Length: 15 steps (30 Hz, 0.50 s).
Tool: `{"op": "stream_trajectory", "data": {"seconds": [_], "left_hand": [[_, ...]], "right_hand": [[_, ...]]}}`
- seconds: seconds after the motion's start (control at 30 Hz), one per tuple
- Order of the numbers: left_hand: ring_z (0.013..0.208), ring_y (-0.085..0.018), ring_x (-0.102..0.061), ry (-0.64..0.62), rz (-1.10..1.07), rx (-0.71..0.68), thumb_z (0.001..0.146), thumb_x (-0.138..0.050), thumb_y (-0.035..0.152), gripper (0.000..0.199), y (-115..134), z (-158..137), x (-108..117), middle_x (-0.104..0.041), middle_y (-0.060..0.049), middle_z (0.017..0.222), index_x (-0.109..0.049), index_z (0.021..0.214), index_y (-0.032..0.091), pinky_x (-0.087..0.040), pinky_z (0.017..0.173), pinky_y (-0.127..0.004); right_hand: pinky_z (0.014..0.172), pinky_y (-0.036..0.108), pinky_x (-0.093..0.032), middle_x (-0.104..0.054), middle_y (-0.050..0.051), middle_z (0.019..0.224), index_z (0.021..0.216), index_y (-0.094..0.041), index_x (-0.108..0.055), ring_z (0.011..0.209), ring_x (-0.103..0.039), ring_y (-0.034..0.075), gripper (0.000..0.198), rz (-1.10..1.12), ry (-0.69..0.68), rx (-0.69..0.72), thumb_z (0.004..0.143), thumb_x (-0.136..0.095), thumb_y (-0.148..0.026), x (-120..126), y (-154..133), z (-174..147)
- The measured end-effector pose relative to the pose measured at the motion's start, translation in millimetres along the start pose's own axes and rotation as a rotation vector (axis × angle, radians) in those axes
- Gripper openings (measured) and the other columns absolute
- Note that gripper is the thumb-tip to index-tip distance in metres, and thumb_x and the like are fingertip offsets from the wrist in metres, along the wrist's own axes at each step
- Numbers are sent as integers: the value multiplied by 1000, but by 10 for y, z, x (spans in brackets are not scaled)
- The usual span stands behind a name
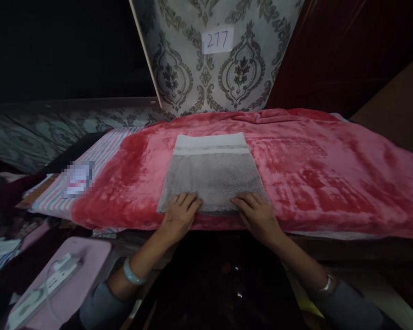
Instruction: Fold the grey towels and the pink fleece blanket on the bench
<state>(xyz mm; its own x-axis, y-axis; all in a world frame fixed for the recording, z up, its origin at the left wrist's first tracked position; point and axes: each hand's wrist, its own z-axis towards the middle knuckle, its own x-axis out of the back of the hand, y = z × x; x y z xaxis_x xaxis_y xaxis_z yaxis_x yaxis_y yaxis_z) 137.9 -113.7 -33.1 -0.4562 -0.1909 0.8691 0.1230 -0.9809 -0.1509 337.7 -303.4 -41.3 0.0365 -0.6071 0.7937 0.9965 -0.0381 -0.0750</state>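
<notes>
Grey cloth: the towel-like piece (211, 176) lies flat beneath and ahead of my fingers, its near edge right at them.
Cloth direction: its white-banded end points straight away from me, the bands running left to right; foreshortening keeps me from telling its long axis.
Left fingers: mine (184, 198) rest bent on the near left corner, back of the hand up, thumb turned inward.
Right fingers: mine (250, 198) mirror that at the near right corner; I cannot tell whether either set pinches the edge or only presses.
Arms: both slant inward from low on either side, a pale bangle (132, 273) on my left wrist, a silver bracelet (326, 283) on my right.
Red-pink blanket: it (296, 174) spreads under the cloth, to both sides of my fingers.
Left of my fingers: striped fabric (51, 197); nearer me, a power strip (51, 282) on a pink surface (89, 254).
Beyond my fingers: patterned wall (206, 82) bearing a "277" paper (217, 39).
</notes>
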Motion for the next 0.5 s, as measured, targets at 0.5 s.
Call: {"op": "stream_trajectory", "data": {"seconds": [0.5], "left_hand": [[99, -27, -56, 37, 29, -68, 91, -49, 7, 38, 22, 96, 1, -66, -15, 121, -63, 126, 16, -47, 79, -40]], "right_hand": [[76, 42, -54, -74, 12, 94, 117, -14, -70, 84, -67, 28, 47, 450, 8, -847, 88, -51, -46, 130, 741, -120]]}}
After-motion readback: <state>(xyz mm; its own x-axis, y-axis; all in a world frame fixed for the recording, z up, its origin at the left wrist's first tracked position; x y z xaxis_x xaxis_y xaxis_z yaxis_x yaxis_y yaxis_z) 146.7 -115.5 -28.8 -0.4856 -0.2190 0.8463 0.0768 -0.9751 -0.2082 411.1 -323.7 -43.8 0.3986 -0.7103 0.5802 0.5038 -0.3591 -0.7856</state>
